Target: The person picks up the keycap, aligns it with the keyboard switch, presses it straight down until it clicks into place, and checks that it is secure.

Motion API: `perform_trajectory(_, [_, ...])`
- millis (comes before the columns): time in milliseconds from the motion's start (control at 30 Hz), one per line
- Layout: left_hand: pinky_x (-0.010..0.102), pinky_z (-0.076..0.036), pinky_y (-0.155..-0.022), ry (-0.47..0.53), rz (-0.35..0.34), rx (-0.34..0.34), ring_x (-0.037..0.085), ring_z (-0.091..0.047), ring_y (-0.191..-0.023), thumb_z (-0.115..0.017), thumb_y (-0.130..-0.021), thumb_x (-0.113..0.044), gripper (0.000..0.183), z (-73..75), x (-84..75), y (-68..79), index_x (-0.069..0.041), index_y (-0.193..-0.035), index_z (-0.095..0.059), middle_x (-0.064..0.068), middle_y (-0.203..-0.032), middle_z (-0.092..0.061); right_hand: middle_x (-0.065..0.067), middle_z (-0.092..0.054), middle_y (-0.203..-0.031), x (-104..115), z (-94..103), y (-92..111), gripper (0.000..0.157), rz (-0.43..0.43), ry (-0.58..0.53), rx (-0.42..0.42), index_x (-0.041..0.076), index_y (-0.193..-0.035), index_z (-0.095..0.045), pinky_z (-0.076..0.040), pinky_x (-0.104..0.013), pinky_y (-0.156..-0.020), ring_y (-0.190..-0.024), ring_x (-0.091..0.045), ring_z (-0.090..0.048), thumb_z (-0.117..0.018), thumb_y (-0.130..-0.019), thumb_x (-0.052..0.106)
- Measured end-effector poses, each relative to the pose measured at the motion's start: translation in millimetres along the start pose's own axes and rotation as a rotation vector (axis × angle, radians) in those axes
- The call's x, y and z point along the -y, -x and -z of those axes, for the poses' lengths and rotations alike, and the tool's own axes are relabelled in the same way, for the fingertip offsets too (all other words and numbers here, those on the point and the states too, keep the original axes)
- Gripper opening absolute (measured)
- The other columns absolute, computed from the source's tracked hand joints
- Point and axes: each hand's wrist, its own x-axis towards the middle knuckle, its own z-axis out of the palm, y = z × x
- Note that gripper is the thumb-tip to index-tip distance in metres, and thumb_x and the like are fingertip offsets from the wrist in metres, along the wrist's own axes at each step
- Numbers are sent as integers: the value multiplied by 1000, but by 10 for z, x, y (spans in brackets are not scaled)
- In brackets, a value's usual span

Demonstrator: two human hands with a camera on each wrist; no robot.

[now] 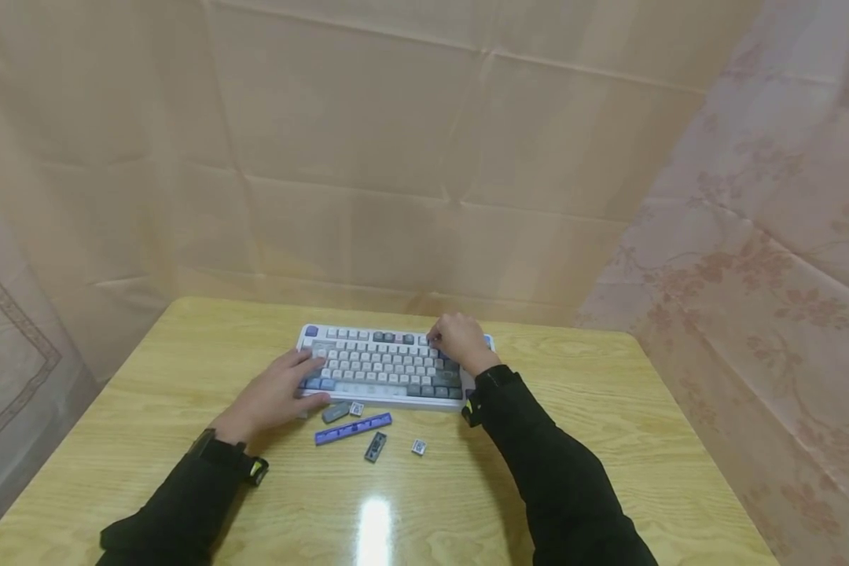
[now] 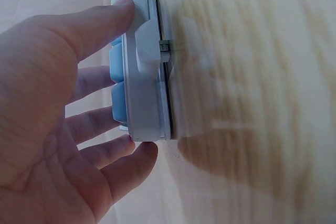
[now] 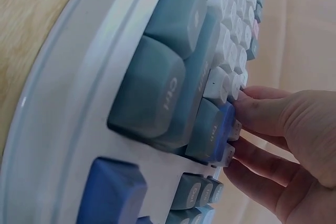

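Note:
A white compact keyboard (image 1: 368, 363) with white, grey and blue keycaps lies on the wooden table. My left hand (image 1: 269, 393) holds its left end, with the thumb along the front edge and the fingers over the keys and the side. In the left wrist view the left hand (image 2: 68, 98) curves about that corner, beside blue keycaps (image 2: 118, 61). My right hand (image 1: 461, 342) reaches over the back right part. Seen from the right wrist, its thumb and fingers pinch at small white keycaps (image 3: 235, 130) in the back row, beside a blue keycap (image 3: 224, 129); the exact contact is partly hidden.
In front of the keyboard lie a long blue-violet bar (image 1: 352, 428), a grey keycap (image 1: 336, 412), another dark grey piece (image 1: 375, 446) and two small white keycaps, one nearer (image 1: 419, 447). Cloth curtains (image 1: 368, 196) hang behind the table's back edge.

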Motion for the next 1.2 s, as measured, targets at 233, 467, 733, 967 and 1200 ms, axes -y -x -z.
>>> perform_trajectory(233, [62,-33,-113,-10,-12,-15,49,-38,-140,-75,-92,-42,69,2,14,7,-1,-144,-55,29,-151,-43,-1,-77,-108,-6,-17,-17,15,-9,15,17,14,-106,-82,-56,-38,-87,-104,-22,-71,-76,-92,12])
perform_trajectory(467, [62,-32,-113,-11,-15,-14,50,-38,-140,-75,-92,-41,68,0,11,-2,-1,-143,-56,30,-150,-43,-2,-77,-108,-4,-20,-5,14,-14,-9,18,12,-106,-82,-56,-39,-89,-104,-22,-71,-75,-93,11])
perform_trajectory(733, [63,-32,-113,-5,-12,-12,50,-38,-140,-75,-92,-41,68,3,0,-1,0,-143,-56,30,-150,-43,-3,-77,-107,-8,-31,33,16,-3,-29,-14,11,-107,-81,-56,-40,-91,-104,-23,-71,-75,-93,9])
perform_trajectory(967, [63,-32,-113,-9,-9,-12,50,-38,-139,-75,-92,-40,67,11,6,-3,-1,-143,-56,30,-150,-43,-4,-76,-110,8,-24,70,20,-5,-7,-1,11,-111,-80,-55,-35,-84,-92,-19,-68,-72,-94,5])
perform_trajectory(1200, [64,-32,-113,-6,-14,-12,51,-38,-139,-75,-92,-39,67,23,-1,11,0,-143,-55,31,-150,-43,-12,-71,-122,-76,-42,181,34,105,-17,25,7,-125,-72,-39,-28,-61,-68,-15,-50,-62,-94,-2])
